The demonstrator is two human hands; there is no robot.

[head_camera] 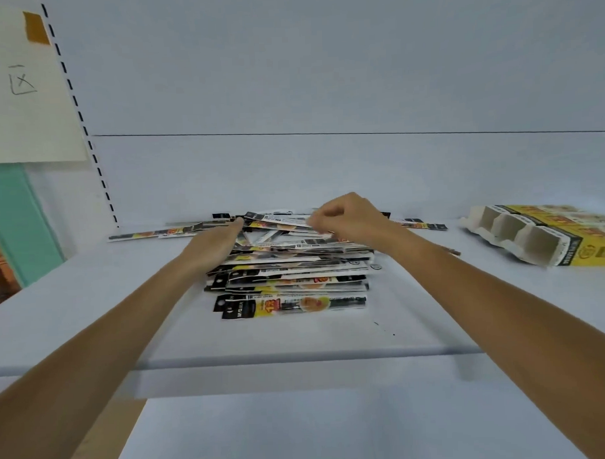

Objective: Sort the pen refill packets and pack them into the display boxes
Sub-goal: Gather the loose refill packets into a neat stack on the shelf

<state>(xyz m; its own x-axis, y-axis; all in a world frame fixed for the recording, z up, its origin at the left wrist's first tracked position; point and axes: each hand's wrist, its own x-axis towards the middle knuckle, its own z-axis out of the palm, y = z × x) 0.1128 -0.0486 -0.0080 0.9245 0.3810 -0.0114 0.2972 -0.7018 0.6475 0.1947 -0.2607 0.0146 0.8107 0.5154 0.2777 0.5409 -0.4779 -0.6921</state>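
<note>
Head view: packets point(289, 281) lie heaped, display box point(541, 236) seemingly empty. Left hand point(214, 242) rests flat on them; right hand point(345, 217) pinches one.

Packets point(289, 278) are lying piled mid-frame on the shelf point(91, 305), with a few more trailing left behind the pile. A box point(548, 234) is lying at the right edge, well apart. A sheet point(21, 84) is hanging upper left.

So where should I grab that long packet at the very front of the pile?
Probably pinch the front packet by its black header end on the left, coming in from the left. It lies flat and crosswise at the near edge of the pile, and that end looks uncovered, so fingers can likely slip under.
</note>
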